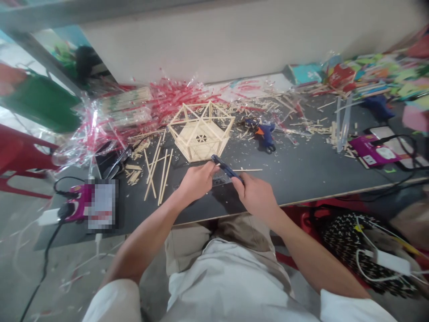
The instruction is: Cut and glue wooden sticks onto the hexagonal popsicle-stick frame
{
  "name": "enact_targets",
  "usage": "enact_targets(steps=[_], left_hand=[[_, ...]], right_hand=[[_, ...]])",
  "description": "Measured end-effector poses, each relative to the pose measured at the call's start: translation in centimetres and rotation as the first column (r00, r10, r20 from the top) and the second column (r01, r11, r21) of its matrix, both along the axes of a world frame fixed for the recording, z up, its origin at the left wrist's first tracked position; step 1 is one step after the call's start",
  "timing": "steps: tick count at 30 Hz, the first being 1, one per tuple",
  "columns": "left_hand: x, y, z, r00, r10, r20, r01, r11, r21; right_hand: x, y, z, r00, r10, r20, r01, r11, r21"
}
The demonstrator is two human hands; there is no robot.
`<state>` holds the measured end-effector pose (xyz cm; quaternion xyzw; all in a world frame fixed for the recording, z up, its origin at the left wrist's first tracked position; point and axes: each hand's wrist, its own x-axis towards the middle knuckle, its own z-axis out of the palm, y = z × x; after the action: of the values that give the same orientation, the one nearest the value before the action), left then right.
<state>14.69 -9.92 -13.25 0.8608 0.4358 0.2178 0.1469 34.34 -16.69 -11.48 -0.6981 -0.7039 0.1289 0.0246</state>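
My right hand (256, 192) is closed around a slim dark blue hand tool (225, 167), whose tip points up and left; its exact kind is unclear. Beside that tip, my left hand (197, 181) pinches what looks like the pale end of a thin wooden stick, mostly hidden by the fingers. A thin stick (250, 170) shows just right of the tool; I cannot tell if it is the same piece. Just beyond both hands stands a six-sided frame of wooden sticks (201, 134) with a solid base. Several loose sticks (164, 176) lie left of my left hand.
A blue glue gun (266, 134) lies right of the frame, another (378, 107) farther right. Red-and-clear plastic wrappers (177, 91) heap up behind. Purple power boxes (75, 201) with cables sit at both sides. Stick scraps (134, 173) litter the dark table (301, 172). A red stool (20, 161) stands left.
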Motion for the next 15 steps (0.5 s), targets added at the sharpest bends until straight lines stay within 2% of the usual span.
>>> enact_targets(steps=[2, 6, 10, 15], left_hand=[[-0.3, 0.1, -0.2, 1.0, 0.003, -0.019, -0.001, 0.995, 0.099], [-1.3, 0.4, 0.1, 0.998, 0.003, 0.07, -0.021, 0.963, 0.269], [-1.7, 0.7, 0.5, 0.996, 0.014, 0.089, -0.036, 0.968, 0.249], [-1.3, 0.7, 0.2, 0.997, -0.03, 0.073, 0.015, 0.98, 0.196]], right_hand=[[0.2, -0.1, -0.4, 0.999, -0.033, 0.012, 0.033, 0.999, 0.008], [1.8, -0.1, -1.3, 0.994, -0.109, 0.014, 0.108, 0.991, 0.074], [4.9, -0.3, -1.8, 0.988, -0.15, 0.028, 0.144, 0.978, 0.149], [9.3, -0.2, -1.5, 0.978, -0.194, 0.074, 0.169, 0.951, 0.26]])
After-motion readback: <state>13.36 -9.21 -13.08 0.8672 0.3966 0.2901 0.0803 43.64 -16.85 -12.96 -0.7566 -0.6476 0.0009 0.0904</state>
